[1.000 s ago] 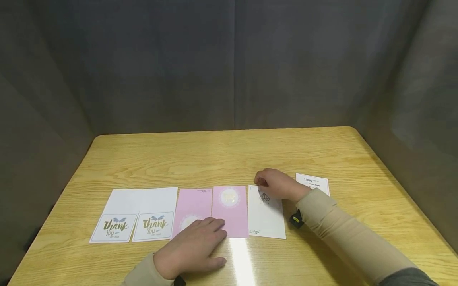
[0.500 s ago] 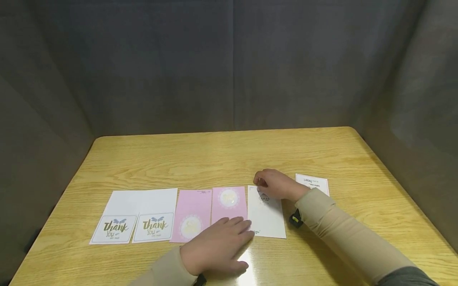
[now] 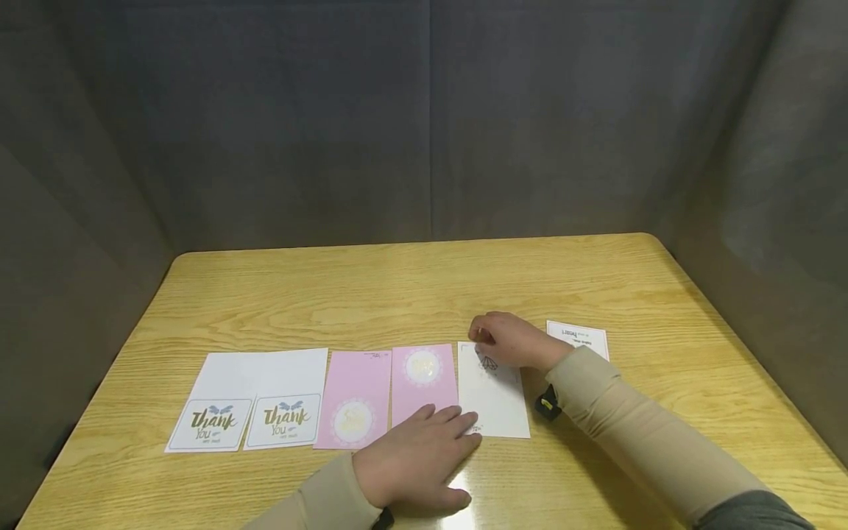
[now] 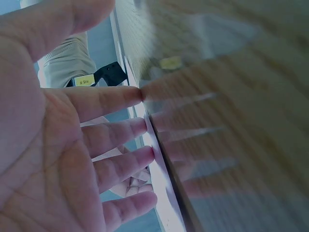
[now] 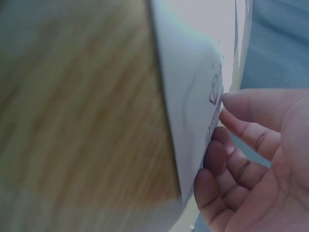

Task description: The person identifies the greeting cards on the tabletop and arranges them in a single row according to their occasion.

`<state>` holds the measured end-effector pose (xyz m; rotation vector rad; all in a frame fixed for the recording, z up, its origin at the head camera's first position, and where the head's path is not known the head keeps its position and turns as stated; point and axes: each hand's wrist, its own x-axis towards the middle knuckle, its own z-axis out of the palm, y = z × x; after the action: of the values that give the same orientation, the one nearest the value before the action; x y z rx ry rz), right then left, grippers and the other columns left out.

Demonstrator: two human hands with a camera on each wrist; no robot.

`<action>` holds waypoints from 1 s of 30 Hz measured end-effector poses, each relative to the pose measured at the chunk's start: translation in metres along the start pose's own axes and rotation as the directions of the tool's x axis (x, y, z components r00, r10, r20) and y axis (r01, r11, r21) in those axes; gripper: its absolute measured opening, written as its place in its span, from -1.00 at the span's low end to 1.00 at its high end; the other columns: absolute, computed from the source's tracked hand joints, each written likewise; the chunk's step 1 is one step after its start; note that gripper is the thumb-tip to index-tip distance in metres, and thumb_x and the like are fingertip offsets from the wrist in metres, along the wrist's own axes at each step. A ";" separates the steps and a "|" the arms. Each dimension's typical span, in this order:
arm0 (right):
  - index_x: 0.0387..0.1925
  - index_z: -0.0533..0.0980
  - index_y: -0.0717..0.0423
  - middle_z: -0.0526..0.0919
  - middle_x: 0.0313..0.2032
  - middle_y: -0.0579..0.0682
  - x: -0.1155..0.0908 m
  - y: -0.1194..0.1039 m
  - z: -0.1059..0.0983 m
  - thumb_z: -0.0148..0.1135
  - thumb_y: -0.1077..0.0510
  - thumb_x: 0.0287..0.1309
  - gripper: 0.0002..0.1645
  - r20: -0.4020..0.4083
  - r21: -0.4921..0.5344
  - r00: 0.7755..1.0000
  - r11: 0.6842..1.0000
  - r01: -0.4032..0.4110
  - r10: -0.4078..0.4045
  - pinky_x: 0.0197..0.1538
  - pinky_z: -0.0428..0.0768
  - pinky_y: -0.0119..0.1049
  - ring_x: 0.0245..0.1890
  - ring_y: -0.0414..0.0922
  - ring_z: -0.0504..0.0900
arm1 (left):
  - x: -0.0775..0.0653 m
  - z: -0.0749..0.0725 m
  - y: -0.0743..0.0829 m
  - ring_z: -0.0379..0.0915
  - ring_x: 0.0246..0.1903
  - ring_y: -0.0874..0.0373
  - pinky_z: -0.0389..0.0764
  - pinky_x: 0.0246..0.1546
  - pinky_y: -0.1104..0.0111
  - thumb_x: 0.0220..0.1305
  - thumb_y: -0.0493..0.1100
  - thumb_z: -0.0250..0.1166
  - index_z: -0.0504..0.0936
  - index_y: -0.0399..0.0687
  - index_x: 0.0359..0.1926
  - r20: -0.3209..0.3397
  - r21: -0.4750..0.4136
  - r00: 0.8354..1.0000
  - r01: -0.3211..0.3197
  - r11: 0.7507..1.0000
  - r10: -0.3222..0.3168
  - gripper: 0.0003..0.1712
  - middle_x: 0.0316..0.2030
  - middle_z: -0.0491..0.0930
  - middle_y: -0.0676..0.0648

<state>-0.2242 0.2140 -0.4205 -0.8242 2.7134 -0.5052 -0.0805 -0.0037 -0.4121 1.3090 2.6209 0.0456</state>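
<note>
A white card [image 3: 493, 405] with a diamond-shaped line drawing lies at the right end of a row. My right hand [image 3: 513, 340] is at its far edge, thumb and curled fingers on that edge; in the right wrist view the thumb [image 5: 246, 104] and fingertips meet the card's margin. My left hand [image 3: 420, 460] lies spread, its straight fingertips on the near edges of the white card and the pink card [image 3: 422, 399] beside it. Part of both near edges is hidden under this hand. The left wrist view shows its fingers [image 4: 120, 169] extended and touching the card edge.
Left of these lie another pink card [image 3: 358, 383] and two white "Thank You" cards [image 3: 208, 423], side by side. A smaller printed card [image 3: 586, 338] sits behind the right forearm, partly hidden. Grey curtains [image 3: 424, 125] surround the wooden table [image 3: 318, 287].
My left hand has slid right, from the left pink card to where the right pink card and the white card meet. My right hand has stayed at the white card's far edge.
</note>
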 end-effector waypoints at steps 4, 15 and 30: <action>-0.05 0.61 0.15 0.63 -0.23 -0.02 -0.003 0.004 -0.003 0.26 0.28 0.37 -0.84 0.009 0.025 1.000 0.999 0.023 -0.023 -0.03 0.62 -0.08 -0.20 -0.09 0.58 | 0.000 0.000 0.000 0.27 0.42 0.08 0.34 0.40 0.13 0.24 0.33 0.31 0.56 0.09 0.35 0.000 -0.003 1.000 -0.005 1.000 0.005 -0.24 0.43 0.38 0.01; 0.04 0.57 0.31 0.58 -0.30 0.01 -0.031 0.037 -0.038 0.22 0.30 0.35 -0.73 -0.024 0.065 1.000 0.998 -0.005 0.007 -0.22 0.53 -0.14 -0.33 -0.11 0.49 | 0.001 -0.002 0.000 0.26 0.43 0.08 0.33 0.40 0.14 0.26 0.32 0.30 0.56 0.09 0.35 0.002 -0.016 1.000 -0.004 1.000 0.004 -0.27 0.43 0.38 0.02; 0.17 0.43 0.50 0.56 -0.04 0.40 -0.081 0.103 -0.072 0.43 0.06 0.24 -0.31 0.051 -0.019 0.975 0.976 -0.218 0.219 0.07 0.58 0.20 -0.01 0.30 0.59 | 0.000 -0.002 -0.001 0.25 0.44 0.08 0.33 0.39 0.20 0.28 0.31 0.31 0.56 0.10 0.35 0.008 -0.031 1.000 0.001 1.000 -0.001 -0.28 0.44 0.37 0.02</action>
<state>-0.2335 0.3594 -0.3846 -0.5247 2.7170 -0.4112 -0.0817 -0.0037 -0.4099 1.2946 2.6039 0.0806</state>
